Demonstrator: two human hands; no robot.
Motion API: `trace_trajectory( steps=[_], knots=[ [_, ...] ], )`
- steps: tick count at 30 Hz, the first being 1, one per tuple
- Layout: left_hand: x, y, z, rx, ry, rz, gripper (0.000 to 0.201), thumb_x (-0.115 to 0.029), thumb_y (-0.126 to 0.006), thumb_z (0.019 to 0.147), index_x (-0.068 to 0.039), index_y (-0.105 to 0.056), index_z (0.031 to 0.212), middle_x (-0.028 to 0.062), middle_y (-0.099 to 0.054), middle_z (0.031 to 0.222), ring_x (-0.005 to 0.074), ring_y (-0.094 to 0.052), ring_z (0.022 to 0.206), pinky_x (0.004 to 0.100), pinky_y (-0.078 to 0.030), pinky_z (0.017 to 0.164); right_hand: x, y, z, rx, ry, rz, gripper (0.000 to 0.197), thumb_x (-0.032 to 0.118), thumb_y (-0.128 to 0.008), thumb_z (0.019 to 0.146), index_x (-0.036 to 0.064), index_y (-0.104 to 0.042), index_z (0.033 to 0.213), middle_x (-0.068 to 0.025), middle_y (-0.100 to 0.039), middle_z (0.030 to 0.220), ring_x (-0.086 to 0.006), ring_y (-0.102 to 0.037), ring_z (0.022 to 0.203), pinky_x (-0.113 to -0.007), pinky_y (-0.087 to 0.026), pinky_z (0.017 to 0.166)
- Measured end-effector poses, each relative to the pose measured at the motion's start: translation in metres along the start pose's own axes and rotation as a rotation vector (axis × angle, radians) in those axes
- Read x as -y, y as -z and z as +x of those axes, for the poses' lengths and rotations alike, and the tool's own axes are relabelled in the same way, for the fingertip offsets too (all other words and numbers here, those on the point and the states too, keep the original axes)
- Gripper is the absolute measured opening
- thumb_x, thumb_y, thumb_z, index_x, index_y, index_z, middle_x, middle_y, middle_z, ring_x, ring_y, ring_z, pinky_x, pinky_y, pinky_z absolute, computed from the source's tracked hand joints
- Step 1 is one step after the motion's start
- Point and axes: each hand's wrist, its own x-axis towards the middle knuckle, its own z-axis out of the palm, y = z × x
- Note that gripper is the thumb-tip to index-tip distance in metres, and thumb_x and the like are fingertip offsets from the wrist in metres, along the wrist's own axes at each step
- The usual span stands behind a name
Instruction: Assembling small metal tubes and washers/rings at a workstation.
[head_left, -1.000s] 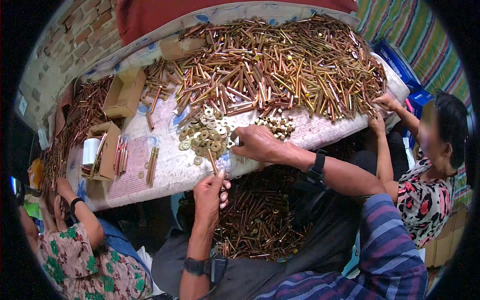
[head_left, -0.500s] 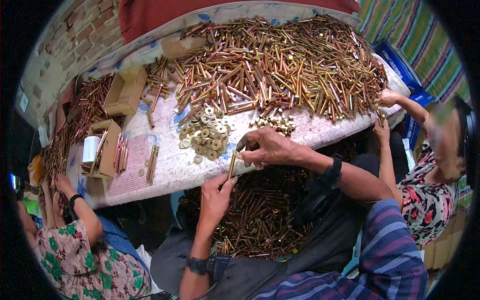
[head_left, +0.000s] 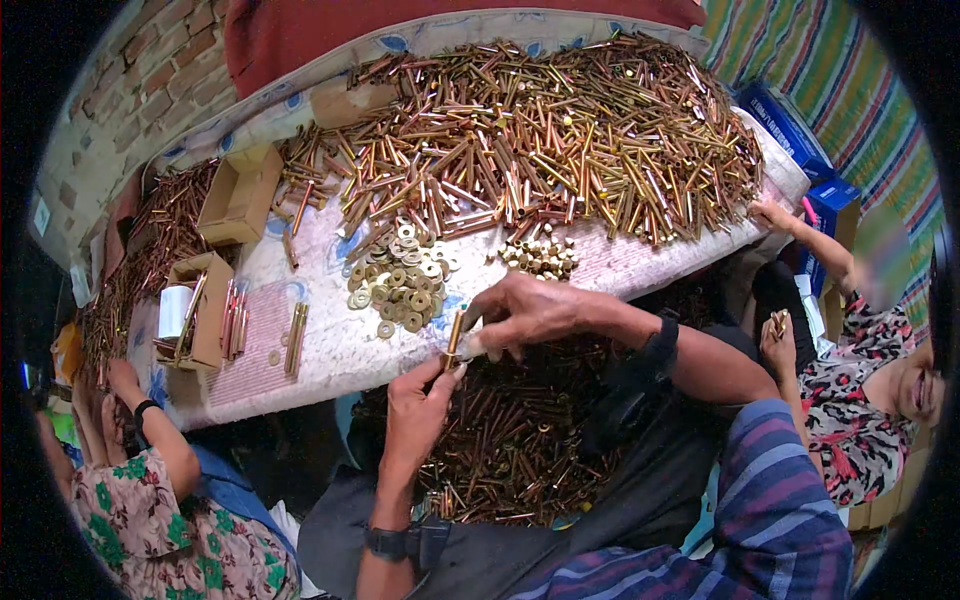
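Note:
My left hand (head_left: 415,410) grips the lower end of a brassy metal bolt (head_left: 456,328) held upright over the table's front edge. From the right, my right hand (head_left: 530,312) closes its thumb and fingers against the bolt partway down. Something small and pale shows at those fingertips; whether it is a washer cannot be made out. Just beyond my hands, flat washers (head_left: 405,290) lie in a loose pile. To their right is a small heap of nuts (head_left: 540,258). Behind both spreads a large mound of metal bolts or sleeves (head_left: 560,130).
Several rods (head_left: 296,340) lie left of the washers, near an open cardboard box (head_left: 207,320) and another carton (head_left: 238,200). Below the table edge is a heap of bolts (head_left: 510,450). People's hands work at left (head_left: 122,385) and right (head_left: 778,345).
My right hand has come down and left along the bolt, from its top to about its middle. The right-hand person's one hand has dropped from the table edge, holding metal pieces.

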Motion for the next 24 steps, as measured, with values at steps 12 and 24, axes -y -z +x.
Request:
trace_trajectory(
  steps=[12, 24],
  knots=[
    [0.001, 0.001, -0.001, 0.045, 0.111, -0.266, 0.018, -0.014, -0.065, 0.094, 0.0, -0.072, 0.104, -0.0007, -0.065, 0.073, 0.0039, -0.055, 0.058, 0.0216, -0.044, 0.049, -0.057, 0.067, -0.001, -0.849, -0.076, -0.829, 0.036, 0.033, -0.068, 0.09, 0.0067, -0.066, 0.115, -0.0168, -0.072, 0.087, -0.0339, -0.071, 0.083, -0.044, -0.056, 0.074],
    [0.006, 0.0, 0.004, 0.148, 0.163, -0.266, 0.019, -0.013, -0.062, 0.098, 0.003, -0.068, 0.105, 0.0044, -0.066, 0.08, 0.0076, -0.06, 0.06, 0.0226, -0.047, 0.045, -0.031, 0.079, -0.017, -1.016, 0.164, -0.624, 0.02, 0.02, -0.064, 0.095, -0.0001, -0.066, 0.096, -0.0156, -0.069, 0.078, -0.0262, -0.069, 0.066, -0.036, -0.055, 0.061]
  ],
)
